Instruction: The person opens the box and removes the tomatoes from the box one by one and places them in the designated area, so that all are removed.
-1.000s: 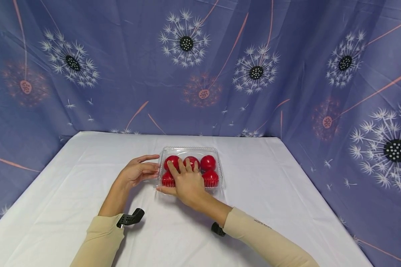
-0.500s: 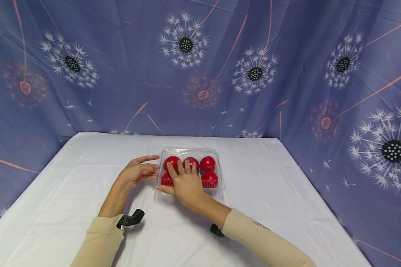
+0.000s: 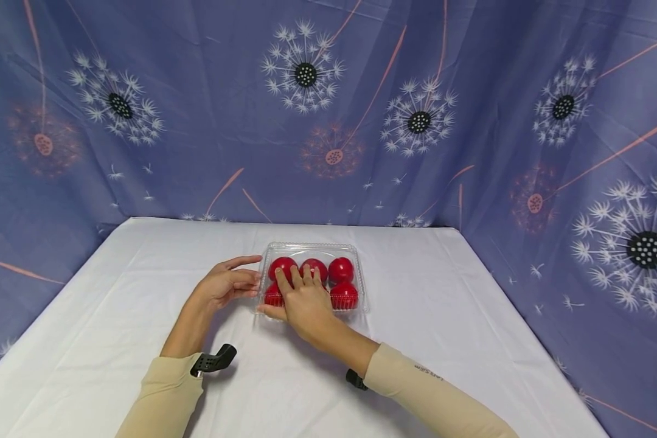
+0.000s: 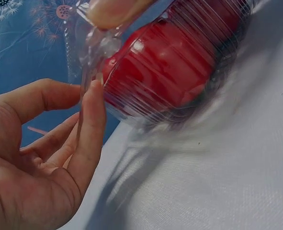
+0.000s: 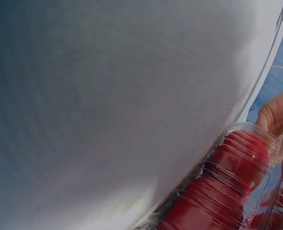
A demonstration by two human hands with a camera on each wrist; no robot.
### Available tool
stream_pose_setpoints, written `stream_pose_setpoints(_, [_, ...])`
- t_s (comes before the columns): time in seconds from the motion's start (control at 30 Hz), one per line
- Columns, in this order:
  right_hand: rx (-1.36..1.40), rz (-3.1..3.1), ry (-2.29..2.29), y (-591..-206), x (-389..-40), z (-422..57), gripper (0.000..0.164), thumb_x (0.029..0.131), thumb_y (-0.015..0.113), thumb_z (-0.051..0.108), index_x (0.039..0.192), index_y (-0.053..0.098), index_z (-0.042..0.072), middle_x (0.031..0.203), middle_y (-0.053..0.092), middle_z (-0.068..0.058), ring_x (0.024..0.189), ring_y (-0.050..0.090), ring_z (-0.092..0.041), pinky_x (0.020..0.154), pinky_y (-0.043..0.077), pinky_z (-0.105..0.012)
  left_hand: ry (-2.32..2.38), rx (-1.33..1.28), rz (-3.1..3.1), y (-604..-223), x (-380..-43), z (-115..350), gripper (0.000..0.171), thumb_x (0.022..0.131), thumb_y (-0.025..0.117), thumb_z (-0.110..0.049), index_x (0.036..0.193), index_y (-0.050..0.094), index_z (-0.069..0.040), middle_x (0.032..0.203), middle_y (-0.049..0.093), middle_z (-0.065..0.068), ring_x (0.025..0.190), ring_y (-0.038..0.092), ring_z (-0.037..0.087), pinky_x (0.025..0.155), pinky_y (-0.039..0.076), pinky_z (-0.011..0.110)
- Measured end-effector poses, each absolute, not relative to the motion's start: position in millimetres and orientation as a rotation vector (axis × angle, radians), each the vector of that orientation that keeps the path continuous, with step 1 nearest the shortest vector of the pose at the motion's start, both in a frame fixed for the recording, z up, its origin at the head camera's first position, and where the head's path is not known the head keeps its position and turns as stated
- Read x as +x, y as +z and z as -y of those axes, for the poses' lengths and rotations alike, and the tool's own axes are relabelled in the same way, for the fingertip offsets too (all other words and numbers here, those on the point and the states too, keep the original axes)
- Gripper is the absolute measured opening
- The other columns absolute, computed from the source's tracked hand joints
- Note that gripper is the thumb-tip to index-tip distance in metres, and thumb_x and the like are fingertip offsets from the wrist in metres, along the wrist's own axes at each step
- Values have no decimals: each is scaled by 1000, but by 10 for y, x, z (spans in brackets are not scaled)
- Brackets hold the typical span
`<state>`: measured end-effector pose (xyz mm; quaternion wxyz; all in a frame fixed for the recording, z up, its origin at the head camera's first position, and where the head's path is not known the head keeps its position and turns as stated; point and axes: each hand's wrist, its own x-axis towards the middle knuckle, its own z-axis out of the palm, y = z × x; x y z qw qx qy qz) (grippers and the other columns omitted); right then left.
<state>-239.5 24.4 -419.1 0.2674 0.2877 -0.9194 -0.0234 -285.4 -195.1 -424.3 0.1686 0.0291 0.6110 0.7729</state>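
Note:
A clear plastic clamshell box (image 3: 312,246) sits on the white cloth, packed with several red, round, glossy fruits (image 3: 340,270) whose exact kind I cannot tell. My right hand (image 3: 309,304) lies across the top of the box, fingers spread and pressing on the lid, thumb out toward the front left corner. At the box's left side, my left hand (image 3: 224,283) touches the edge with extended, lightly bent fingers. The left wrist view shows those fingertips (image 4: 94,88) against the plastic wall. Part of the front row of fruits is hidden under the right hand.
A white cloth (image 3: 443,316) covers the table, with slight creases. Behind and at both sides hangs a blue curtain (image 3: 213,121) with dandelion prints. Black wrist cameras (image 3: 215,359) are worn at both sleeves.

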Motion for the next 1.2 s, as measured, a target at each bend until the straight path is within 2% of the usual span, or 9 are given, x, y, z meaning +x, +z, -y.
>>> stream_pose_setpoints(0.2, [766, 2487, -33, -4215, -2400, -244, 86, 86, 53, 81, 141, 62, 16, 135, 66, -13, 124, 63, -38, 108, 52, -49, 2164, 132, -1695, -4262, -2838, 2024, 64, 100, 53, 3, 157, 27, 5, 96, 74, 1, 78, 73, 13, 76, 64, 27])
stream_pose_setpoints(0.33, [760, 2507, -26, -4216, -2400, -238, 87, 85, 51, 82, 142, 61, 17, 136, 65, -13, 125, 62, -37, 107, 52, -48, 2180, 145, -1644, -4277, -2842, 2058, 64, 100, 50, 6, 158, 24, 5, 102, 72, 3, 81, 74, 14, 78, 64, 28])
stream_pose_setpoints(0.47, [753, 2502, -20, -4206, -2394, -243, 88, 84, 52, 83, 142, 62, 17, 136, 66, -13, 125, 63, -37, 106, 53, -49, 2200, 151, -1631, -4287, -2851, 2045, 66, 98, 51, 10, 158, 24, 5, 100, 72, 3, 80, 74, 14, 76, 64, 28])
stream_pose_setpoints(0.9, [763, 2476, 0, -4212, -2388, -250, 89, 82, 55, 83, 139, 62, 15, 134, 67, -13, 122, 64, -37, 104, 54, -49, 2194, 101, -1681, -4275, -2862, 2015, 68, 95, 57, 9, 156, 30, 5, 99, 73, 2, 81, 73, 14, 75, 64, 28])
stream_pose_setpoints(1.2, [750, 2562, 11, -4204, -2402, -251, 95, 82, 51, 86, 147, 55, 17, 141, 62, -13, 129, 59, -39, 107, 52, -50, 2214, 111, -1633, -4279, -2859, 2018, 67, 97, 56, 8, 158, 27, 4, 102, 74, 3, 83, 74, 13, 74, 64, 28])
